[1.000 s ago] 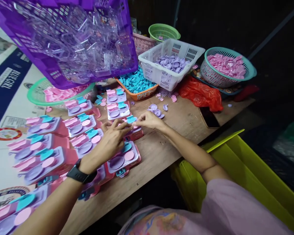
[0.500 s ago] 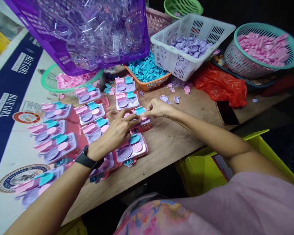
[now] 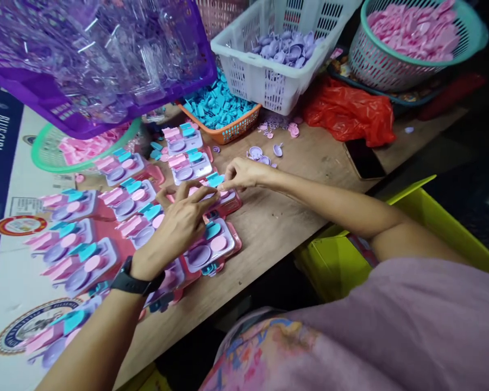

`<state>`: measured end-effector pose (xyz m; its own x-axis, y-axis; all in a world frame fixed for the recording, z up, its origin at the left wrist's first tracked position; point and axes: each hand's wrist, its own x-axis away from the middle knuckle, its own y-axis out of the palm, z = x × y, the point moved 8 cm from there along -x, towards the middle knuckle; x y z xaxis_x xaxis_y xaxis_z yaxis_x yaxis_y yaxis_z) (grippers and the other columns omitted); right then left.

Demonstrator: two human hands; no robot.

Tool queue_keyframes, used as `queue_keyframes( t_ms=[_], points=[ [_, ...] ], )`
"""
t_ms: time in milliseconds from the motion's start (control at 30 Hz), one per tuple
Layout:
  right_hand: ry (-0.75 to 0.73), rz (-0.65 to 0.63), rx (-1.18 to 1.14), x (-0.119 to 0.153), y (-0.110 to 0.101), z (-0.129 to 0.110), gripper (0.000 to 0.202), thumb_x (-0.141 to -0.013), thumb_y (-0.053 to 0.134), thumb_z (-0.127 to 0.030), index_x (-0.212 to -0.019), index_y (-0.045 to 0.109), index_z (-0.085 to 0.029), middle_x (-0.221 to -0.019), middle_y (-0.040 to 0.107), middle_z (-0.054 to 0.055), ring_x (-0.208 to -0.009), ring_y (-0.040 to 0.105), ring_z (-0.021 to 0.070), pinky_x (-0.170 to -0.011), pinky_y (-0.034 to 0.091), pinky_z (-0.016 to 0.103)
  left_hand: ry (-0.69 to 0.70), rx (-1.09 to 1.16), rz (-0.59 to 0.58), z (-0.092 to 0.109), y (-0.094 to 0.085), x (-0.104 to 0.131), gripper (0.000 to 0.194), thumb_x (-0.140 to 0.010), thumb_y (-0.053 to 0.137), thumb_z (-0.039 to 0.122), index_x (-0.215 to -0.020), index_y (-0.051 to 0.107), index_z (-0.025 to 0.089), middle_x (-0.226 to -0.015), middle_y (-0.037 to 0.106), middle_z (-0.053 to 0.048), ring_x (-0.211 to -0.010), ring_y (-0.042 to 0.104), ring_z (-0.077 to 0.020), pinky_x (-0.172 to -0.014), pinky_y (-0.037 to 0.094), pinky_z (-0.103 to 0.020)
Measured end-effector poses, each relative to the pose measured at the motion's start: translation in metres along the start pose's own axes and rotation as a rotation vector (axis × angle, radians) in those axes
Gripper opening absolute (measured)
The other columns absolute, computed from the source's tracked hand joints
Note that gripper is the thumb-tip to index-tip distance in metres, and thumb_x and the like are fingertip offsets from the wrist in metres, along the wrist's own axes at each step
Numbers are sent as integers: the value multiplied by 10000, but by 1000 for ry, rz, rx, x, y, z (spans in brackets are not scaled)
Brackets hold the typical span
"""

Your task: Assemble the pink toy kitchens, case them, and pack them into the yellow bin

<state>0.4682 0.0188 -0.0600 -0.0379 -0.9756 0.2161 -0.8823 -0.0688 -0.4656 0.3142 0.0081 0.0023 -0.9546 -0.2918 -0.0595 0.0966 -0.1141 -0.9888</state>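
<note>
At tray (image 3: 230, 201): left fingers (image 3: 192, 196) spread, right fingers (image 3: 231, 175) pinched.

Dim overall; tabletop (image 3: 277, 222) moderately lit, deep shadow under it; white glare on clear plastic pieces (image 3: 149, 68) above it; right end blurry.

Front-left of one white basket (image 3: 264, 65): at least twelve toy sets (image 3: 208, 247), one orange basket (image 3: 238, 127). Left: one purple crate (image 3: 52, 103), one green basket (image 3: 39, 150). Right: one turquoise basket (image 3: 378, 65), one red bag (image 3: 346, 111), one phone (image 3: 364, 159).
</note>
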Motion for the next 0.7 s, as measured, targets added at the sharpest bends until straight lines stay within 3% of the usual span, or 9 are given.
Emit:
queue_keyframes(
  t_ms=[133,233,333,433,533,700],
  points=[
    [-148,220,-60,10,3,1,304,-837,812,-372,-741,620,-156,-660,615,-29,-610,571,105,-613,383,222,48,10,10,1,0,-6,665,-723,453,-13,-1243,757,270,-1313,699,-84,-1263,514,-382,-1042,341,-618],
    [-285,324,36,15,-15,3,260,-906,737,-354,-768,626,-165,-749,656,-16,-708,598,119,-706,421,236,61,-2,58,-1,-2,-6,600,-724,471,10,-1175,779,257,-1246,729,-89,-1201,544,-371,-1019,356,-609],
    [-151,614,252,22,-81,32,282,-1021,593,-363,-849,664,-152,-873,699,55,-852,624,165,-828,440,278,60,6,113,-2,-2,-5,559,-734,483,25,-1156,773,248,-1241,738,-94,-1141,567,-351,-961,380,-572],
    [199,926,455,38,-155,75,254,-1046,548,-263,-1145,669,-62,-1236,651,224,-1164,567,270,-963,408,367,46,14,152,-1,-1,-4,532,-743,482,15,-1138,762,236,-1252,738,-101,-1128,571,-336,-906,380,-529],
    [371,986,469,38,-189,109,392,-1042,542,-218,-1363,563,8,-1433,487,336,-1320,459,362,-1005,381,458,9,18,162,1,0,-5,489,-752,473,-1,-1087,757,215,-1213,748,-107,-1113,580,-328,-898,365,-525],
    [344,920,350,23,-186,136,271,-1011,565,-158,-1254,654,-82,-1428,498,297,-1266,548,352,-1015,394,457,-23,76,116,0,-4,-4,484,-778,475,-7,-1102,758,216,-1230,746,-94,-1169,582,-330,-936,382,-533]
  ],
)
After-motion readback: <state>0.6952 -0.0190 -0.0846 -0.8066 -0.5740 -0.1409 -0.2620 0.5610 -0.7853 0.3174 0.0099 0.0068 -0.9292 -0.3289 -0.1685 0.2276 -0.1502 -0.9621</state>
